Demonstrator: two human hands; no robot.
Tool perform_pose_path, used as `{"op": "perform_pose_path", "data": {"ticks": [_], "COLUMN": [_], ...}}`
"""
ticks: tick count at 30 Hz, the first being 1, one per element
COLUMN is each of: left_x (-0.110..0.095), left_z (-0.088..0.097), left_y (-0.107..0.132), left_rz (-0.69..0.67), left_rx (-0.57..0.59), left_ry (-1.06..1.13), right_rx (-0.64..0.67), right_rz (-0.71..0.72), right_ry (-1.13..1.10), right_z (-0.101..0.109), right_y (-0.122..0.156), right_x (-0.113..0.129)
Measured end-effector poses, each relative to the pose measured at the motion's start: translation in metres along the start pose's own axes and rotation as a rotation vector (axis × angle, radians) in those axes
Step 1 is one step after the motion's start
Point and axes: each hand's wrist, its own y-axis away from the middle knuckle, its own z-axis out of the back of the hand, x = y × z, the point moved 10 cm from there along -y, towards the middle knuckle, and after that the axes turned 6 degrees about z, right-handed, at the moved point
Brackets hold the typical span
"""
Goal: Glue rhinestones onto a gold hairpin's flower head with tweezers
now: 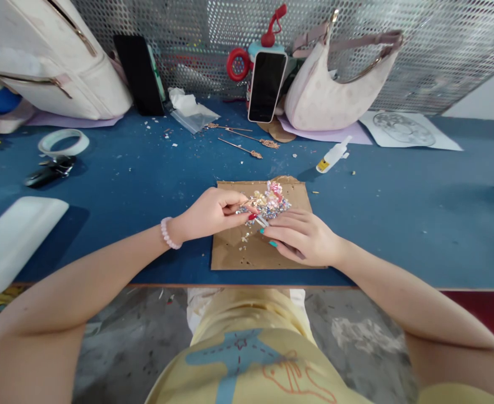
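Head view: ornament pinched between two hands above the cardboard

The ornament (pixel 274 199) sits in front of the person, over the far half of the cardboard (pixel 225 252), between the two hands. Its longer spread seems to run from the left fingertips out toward the far right, though fingers cover part of it, so the true axis is hard to tell. The left hand (pixel 213 210) is closed in a pinch at its left end, thumb against fingers. The right hand (pixel 308 235) is just beside its near right edge, fingers curled around what looks like a slim tool (pixel 262 221), whose pale tips point left and away, under the cluster. Both hands are about equally near; the left one appears to bear the piece, and the relation that matters is the tool tips against its near underside. Whether they touch it, I cannot tell.

The ornament is knobbly and glittering: pink and cream petal shapes above a fringe of small silvery-blue beads. The cardboard is flat, brown and matt, pricked with small holes and strewn with pale crumbs. Beyond it on the smooth blue table (pixel 158 179) lie thin gold pins (pixel 255 154) with lacy heads, and to the right a translucent plastic bottle (pixel 333 155) with a narrow nozzle, lying tilted. Round, milky-pink beads form the bracelet (pixel 170 233) on the left wrist.
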Motion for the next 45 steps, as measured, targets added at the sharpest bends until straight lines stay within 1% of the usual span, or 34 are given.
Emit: {"op": "perform_pose_path", "data": {"ticks": [4, 7, 11, 14, 18, 23, 25, 27, 30, 34, 40, 43, 45], "left_x": [0.004, 0.002, -0.008, -0.013, -0.017, -0.025, -0.026, -0.023, -0.021, -0.022, -0.024, -0.025, -0.022], "left_z": [0.001, 0.002, 0.002, 0.000, -0.002, 0.003, 0.006, 0.007, 0.006, 0.005, -0.004, -0.005, -0.006], "left_y": [0.000, 0.001, 0.002, 0.003, 0.004, 0.010, 0.012, 0.012, 0.012, 0.012, 0.010, 0.010, 0.009], "left_rz": [0.030, 0.008, -0.106, -0.191, -0.259, -0.324, -0.310, -0.277, -0.254, -0.261, -0.264, -0.270, -0.252], "left_rx": [-0.016, -0.035, -0.029, 0.004, 0.034, -0.016, -0.038, -0.049, -0.048, -0.039, 0.077, 0.105, 0.126], "left_ry": [0.033, -0.022, -0.142, -0.168, -0.163, -0.098, -0.075, -0.061, -0.056, -0.058, -0.036, -0.041, -0.029], "right_rx": [0.005, 0.018, 0.016, 0.005, -0.024, -0.108, -0.141, -0.168, -0.195, -0.187, -0.221, -0.211, -0.219], "right_rz": [-0.002, 0.001, 0.020, 0.021, -0.040, -0.199, -0.269, -0.312, -0.339, -0.374, -0.445, -0.465, -0.470], "right_ry": [-0.006, -0.014, -0.009, -0.053, -0.252, -0.649, -0.792, -0.885, -0.919, -0.934, -1.022, -1.045, -1.052], "right_z": [0.000, -0.001, 0.001, 0.002, 0.003, 0.007, 0.005, 0.004, 0.005, 0.004, 0.002, -0.001, -0.002], "right_y": [-0.001, 0.000, 0.001, 0.002, 0.003, 0.005, 0.007, 0.009, 0.011, 0.009, 0.011, 0.014, 0.016], "right_x": [0.000, 0.000, 0.001, 0.001, -0.005, -0.017, -0.021, -0.024, -0.027, -0.030, -0.034, -0.035, -0.037]}}
